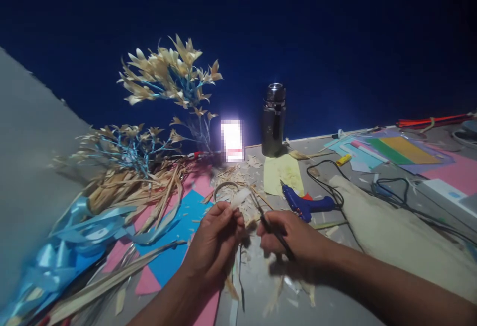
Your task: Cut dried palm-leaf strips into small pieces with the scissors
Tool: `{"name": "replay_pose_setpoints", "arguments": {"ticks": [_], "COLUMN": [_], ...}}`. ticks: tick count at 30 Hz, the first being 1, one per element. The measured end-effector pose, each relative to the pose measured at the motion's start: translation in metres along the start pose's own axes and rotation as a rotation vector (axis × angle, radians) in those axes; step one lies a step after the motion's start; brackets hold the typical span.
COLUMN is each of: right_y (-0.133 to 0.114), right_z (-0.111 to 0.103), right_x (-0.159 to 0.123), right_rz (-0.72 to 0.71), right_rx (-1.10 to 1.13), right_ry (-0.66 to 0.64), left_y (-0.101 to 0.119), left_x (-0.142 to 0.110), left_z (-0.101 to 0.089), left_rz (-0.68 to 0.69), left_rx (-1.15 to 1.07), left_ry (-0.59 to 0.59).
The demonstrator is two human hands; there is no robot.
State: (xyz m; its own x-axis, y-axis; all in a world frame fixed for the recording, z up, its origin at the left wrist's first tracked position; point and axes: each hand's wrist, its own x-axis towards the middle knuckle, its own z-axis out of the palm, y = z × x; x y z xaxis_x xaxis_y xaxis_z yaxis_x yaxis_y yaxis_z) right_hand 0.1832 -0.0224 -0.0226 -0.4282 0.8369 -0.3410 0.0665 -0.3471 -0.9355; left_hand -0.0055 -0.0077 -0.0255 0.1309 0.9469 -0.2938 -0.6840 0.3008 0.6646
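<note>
Between the thumb and fingers of my left hand (218,236) is a small pale piece of dried husk (240,198), pinched at its lower end. My right hand (285,231) grips a pair of dark-handled scissors (265,222), their blades pointing up and left close beside the husk piece. I cannot tell whether the blades touch it. A round tape ring (225,187) lies just beyond my left fingers. Husk scraps (257,161) are strewn around both hands. A blue glue gun (307,203) rests beyond my right hand, its nozzle near a yellow paper sheet (280,173).
Husk flowers on blue stems (167,72) stand at the back left, above dried husks (108,192) and light-blue ribbon (48,261). A thermos (274,124) stands upright by a bright light (231,139). Rightward lie a cream cloth (391,239), cables (395,182) and coloured papers (402,149).
</note>
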Motion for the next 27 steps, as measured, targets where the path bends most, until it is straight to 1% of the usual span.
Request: {"name": "replay_pose_setpoints", "arguments": {"ticks": [3,5,9,16,22,27], "right_y": [0.002,0.005,0.011,0.014,0.009,0.010], "right_z": [0.002,0.001,-0.001,-0.001,-0.001,-0.001], "right_x": [0.000,0.003,0.009,0.009,0.007,0.008], "right_rz": [-0.045,-0.060,-0.021,-0.043,-0.052,-0.031], "right_rx": [-0.316,-0.432,-0.414,-0.326,-0.412,-0.389], "right_ry": [0.012,0.036,0.065,0.062,0.085,0.070], "left_y": [-0.001,-0.003,-0.005,-0.005,-0.005,-0.005], "left_x": [0.001,0.001,0.000,-0.002,-0.002,-0.003], "left_z": [-0.001,-0.002,-0.001,-0.001,0.000,0.001], "left_rz": [-0.007,-0.020,-0.023,-0.027,-0.013,-0.017], "left_rx": [0.017,0.048,0.104,0.123,0.126,0.137], "left_ry": [-0.040,-0.076,-0.086,-0.103,-0.111,-0.076]}}
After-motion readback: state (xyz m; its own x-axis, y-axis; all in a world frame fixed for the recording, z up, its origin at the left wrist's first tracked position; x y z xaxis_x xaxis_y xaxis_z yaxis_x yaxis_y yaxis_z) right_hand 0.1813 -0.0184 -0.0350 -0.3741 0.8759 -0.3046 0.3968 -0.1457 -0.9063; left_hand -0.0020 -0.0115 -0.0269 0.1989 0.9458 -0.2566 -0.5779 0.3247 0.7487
